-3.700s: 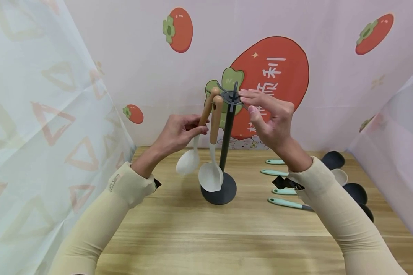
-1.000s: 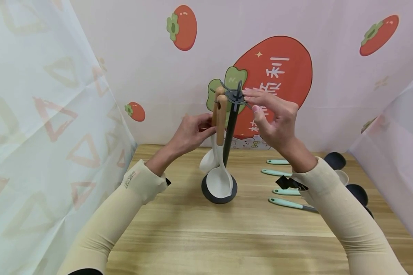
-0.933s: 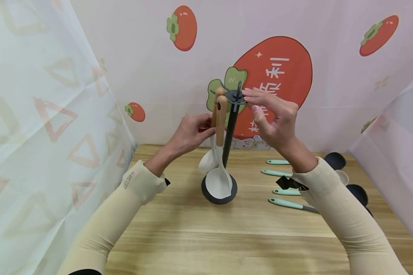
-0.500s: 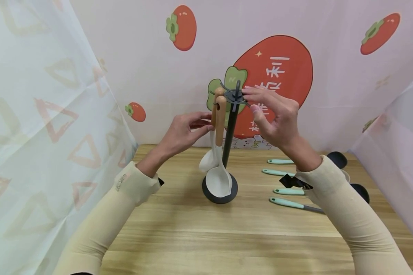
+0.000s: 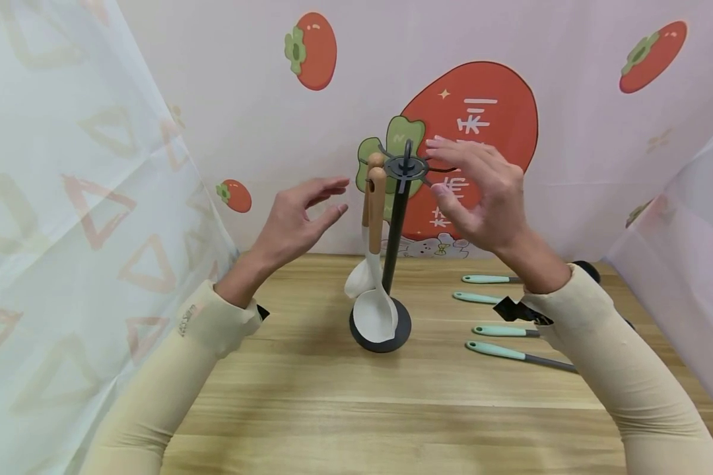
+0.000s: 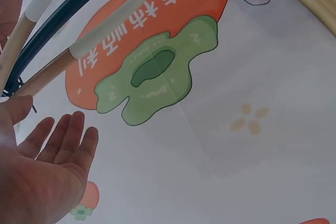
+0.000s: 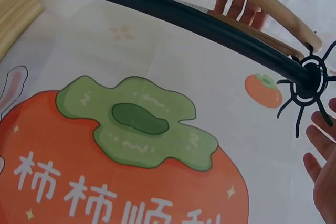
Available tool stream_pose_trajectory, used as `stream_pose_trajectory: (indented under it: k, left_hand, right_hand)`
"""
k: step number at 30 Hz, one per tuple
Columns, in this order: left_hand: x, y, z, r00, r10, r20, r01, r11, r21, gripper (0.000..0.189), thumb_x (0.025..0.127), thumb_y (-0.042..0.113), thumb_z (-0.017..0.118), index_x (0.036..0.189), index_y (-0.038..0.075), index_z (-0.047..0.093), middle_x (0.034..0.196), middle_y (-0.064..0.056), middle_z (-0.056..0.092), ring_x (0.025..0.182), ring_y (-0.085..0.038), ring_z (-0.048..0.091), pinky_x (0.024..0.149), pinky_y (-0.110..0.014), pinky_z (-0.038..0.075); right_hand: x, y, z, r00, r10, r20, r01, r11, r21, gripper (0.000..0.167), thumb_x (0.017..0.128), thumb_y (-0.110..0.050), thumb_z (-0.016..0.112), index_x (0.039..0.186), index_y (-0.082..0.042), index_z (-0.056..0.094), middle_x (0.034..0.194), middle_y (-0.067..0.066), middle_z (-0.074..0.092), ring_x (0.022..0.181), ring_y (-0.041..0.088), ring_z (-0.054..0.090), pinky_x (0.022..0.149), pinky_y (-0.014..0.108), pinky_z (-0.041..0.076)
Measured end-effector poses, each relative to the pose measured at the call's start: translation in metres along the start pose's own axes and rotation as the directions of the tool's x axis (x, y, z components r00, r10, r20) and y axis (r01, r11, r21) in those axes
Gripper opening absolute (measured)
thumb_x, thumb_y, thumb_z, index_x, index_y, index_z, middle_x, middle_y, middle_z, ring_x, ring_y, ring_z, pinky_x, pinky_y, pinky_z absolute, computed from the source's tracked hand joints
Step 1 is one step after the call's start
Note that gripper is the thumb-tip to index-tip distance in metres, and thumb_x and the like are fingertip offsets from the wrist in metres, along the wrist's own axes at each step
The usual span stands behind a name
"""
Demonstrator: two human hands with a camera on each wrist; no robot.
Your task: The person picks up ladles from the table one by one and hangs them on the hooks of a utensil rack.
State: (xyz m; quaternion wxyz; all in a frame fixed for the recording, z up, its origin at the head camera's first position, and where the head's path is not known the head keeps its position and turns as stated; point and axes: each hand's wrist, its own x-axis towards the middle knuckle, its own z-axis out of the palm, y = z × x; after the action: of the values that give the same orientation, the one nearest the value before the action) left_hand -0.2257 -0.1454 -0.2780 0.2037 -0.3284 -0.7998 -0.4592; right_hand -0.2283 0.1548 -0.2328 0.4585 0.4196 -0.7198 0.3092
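Two white ladles with wooden handles hang by their handle ends from a dark utensil stand [image 5: 396, 231]. The front ladle [image 5: 375, 316] has its bowl over the stand's round base; the rear ladle [image 5: 357, 280] hangs just behind and to its left. My left hand [image 5: 297, 218] is to the left of the handles, fingers and thumb apart, holding nothing; the left wrist view shows its palm. My right hand [image 5: 481, 191] is at the right of the stand's hook ring [image 5: 407, 167], fingers relaxed around its hooks. In the right wrist view that hand [image 7: 328, 171] is partly cut off.
Several utensils with mint-green handles, among them a front one [image 5: 495, 350], lie at the right of the wooden table [image 5: 356, 422], their heads mostly hidden behind my right sleeve. Patterned cloth walls [image 5: 243, 99] stand behind and at both sides.
My left hand has let go of the rear ladle and drawn back to the left. That ladle has moved right, beside the pole. My right hand has shifted slightly right, its fingers lifting off the ring.
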Motion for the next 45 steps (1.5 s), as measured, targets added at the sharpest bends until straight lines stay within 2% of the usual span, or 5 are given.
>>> stream_pose_trajectory:
  k: [19, 27, 32, 39, 45]
  left_hand:
    - [0.015, 0.034, -0.021, 0.980, 0.196, -0.038, -0.185, 0.961, 0.204, 0.052, 0.100, 0.020, 0.070, 0.149, 0.005, 0.060, 0.148, -0.009, 0.063, 0.141, -0.020, 0.057, 0.120, -0.039, 0.042]
    - [0.021, 0.053, -0.021, 0.968, 0.250, -0.008, -0.241, 0.940, 0.242, 0.053, 0.102, 0.024, 0.070, 0.149, 0.004, 0.059, 0.148, -0.011, 0.063, 0.140, -0.021, 0.058, 0.119, -0.039, 0.043]
    - [0.023, 0.058, -0.022, 0.966, 0.258, 0.008, -0.252, 0.935, 0.251, 0.052, 0.101, 0.022, 0.071, 0.148, 0.004, 0.059, 0.147, -0.012, 0.064, 0.139, -0.022, 0.058, 0.119, -0.039, 0.044]
    - [0.027, 0.070, -0.020, 0.952, 0.305, 0.026, -0.300, 0.911, 0.282, 0.051, 0.100, 0.022, 0.074, 0.145, 0.001, 0.062, 0.145, -0.013, 0.065, 0.138, -0.024, 0.060, 0.118, -0.039, 0.045]
    - [0.033, 0.077, -0.017, 0.948, 0.312, 0.063, -0.316, 0.897, 0.307, 0.049, 0.101, 0.025, 0.074, 0.142, 0.003, 0.064, 0.141, -0.011, 0.068, 0.135, -0.022, 0.062, 0.115, -0.039, 0.048]
  right_hand:
    - [-0.021, 0.029, -0.043, 0.980, 0.130, 0.149, -0.110, 0.985, -0.132, 0.077, 0.098, -0.067, 0.055, 0.138, -0.002, 0.067, 0.132, 0.018, 0.071, 0.119, 0.041, 0.067, 0.104, 0.050, 0.053]
    - [-0.041, 0.049, -0.057, 0.952, 0.154, 0.265, -0.098, 0.972, -0.213, 0.064, 0.092, -0.042, 0.067, 0.140, 0.000, 0.064, 0.128, 0.021, 0.072, 0.116, 0.043, 0.067, 0.093, 0.064, 0.054]
    - [-0.053, 0.056, -0.064, 0.941, 0.143, 0.308, -0.071, 0.970, -0.232, 0.066, 0.095, -0.053, 0.066, 0.134, 0.000, 0.068, 0.123, 0.022, 0.073, 0.109, 0.043, 0.069, 0.084, 0.065, 0.054]
    - [-0.069, 0.061, -0.079, 0.888, 0.145, 0.437, -0.031, 0.966, -0.256, 0.087, 0.099, -0.076, 0.042, 0.131, 0.001, 0.068, 0.117, 0.025, 0.074, 0.103, 0.045, 0.069, 0.078, 0.065, 0.057]
    - [-0.087, 0.063, -0.093, 0.835, 0.193, 0.516, -0.037, 0.954, -0.296, 0.062, 0.093, -0.052, 0.074, 0.128, -0.001, 0.071, 0.115, 0.023, 0.075, 0.103, 0.044, 0.071, 0.080, 0.066, 0.058]
